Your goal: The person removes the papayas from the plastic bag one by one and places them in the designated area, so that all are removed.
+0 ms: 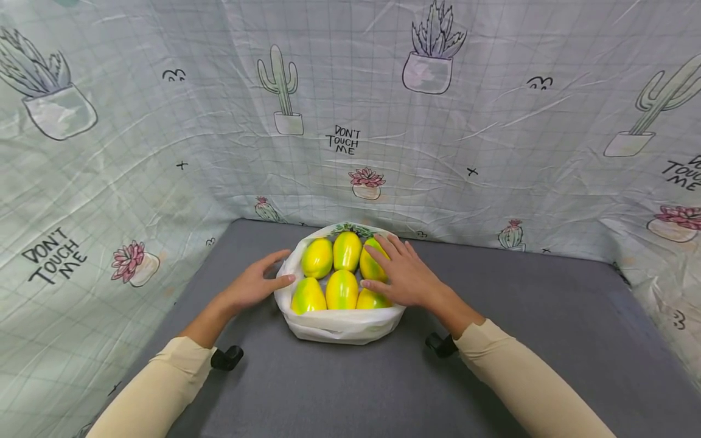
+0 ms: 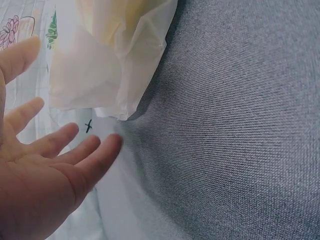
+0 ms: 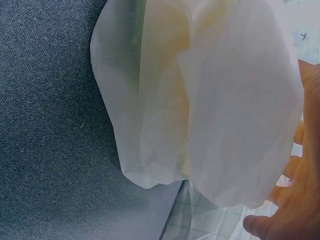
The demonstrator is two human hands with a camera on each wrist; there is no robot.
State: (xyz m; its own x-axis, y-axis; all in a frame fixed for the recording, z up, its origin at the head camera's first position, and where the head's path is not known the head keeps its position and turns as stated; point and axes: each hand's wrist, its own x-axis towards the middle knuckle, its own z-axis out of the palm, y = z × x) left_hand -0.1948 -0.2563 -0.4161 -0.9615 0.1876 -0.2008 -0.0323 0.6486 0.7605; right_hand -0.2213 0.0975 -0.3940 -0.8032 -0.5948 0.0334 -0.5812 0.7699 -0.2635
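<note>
Several yellow-green mangoes lie in two rows inside a white plastic bag, its mouth rolled wide around them. At the bag's left side, my left hand is spread, thumb and fingers near the rim. The left wrist view shows that hand's fingers apart, with nothing held between them. Over the right end of the bag reaches my right hand, fingers extended above the right-hand mangoes and partly hiding them. Whether it touches them I cannot tell. The bag's side fills much of the right wrist view.
The bag stands on a grey cloth-covered table, close to its back edge. Behind and at the sides hangs a pale curtain printed with cacti and lettering. Black straps with small devices sit at both wrists.
</note>
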